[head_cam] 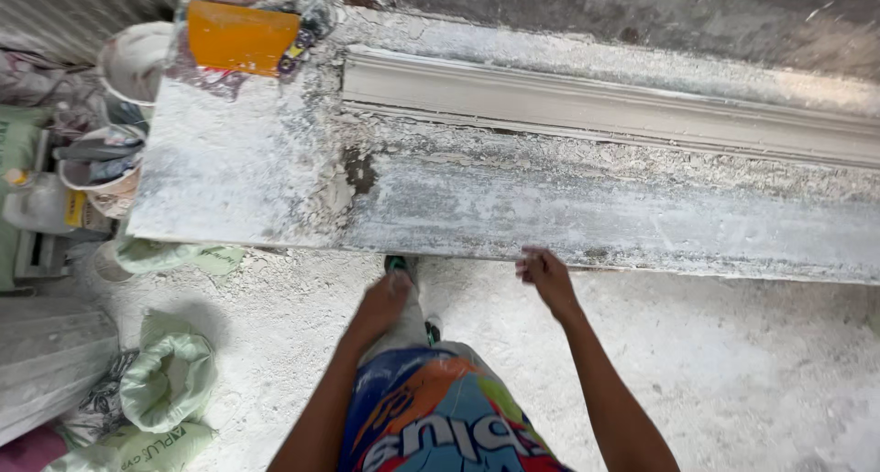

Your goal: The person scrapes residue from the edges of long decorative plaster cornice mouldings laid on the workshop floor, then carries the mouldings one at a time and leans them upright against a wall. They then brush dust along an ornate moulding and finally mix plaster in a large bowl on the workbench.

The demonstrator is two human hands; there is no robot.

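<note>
I stand in front of a long plaster-caked workbench (513, 211). A long white plaster cornice moulding (605, 105) lies along its far half. My left hand (385, 300) hangs just below the bench's near edge with its fingers curled in, holding nothing that I can see. My right hand (543, 272) is at the bench's near edge, fingers loosely bent, nothing in it. An orange flat scraper (240, 37) rests at the bench's far left corner, well out of reach of either hand.
Left of the bench stand a white bucket (136, 61), a bowl with tools (96, 165) and a plastic jug (46, 206). Pale green sacks (170, 376) lie on the plaster-dusted floor (733, 362) at lower left.
</note>
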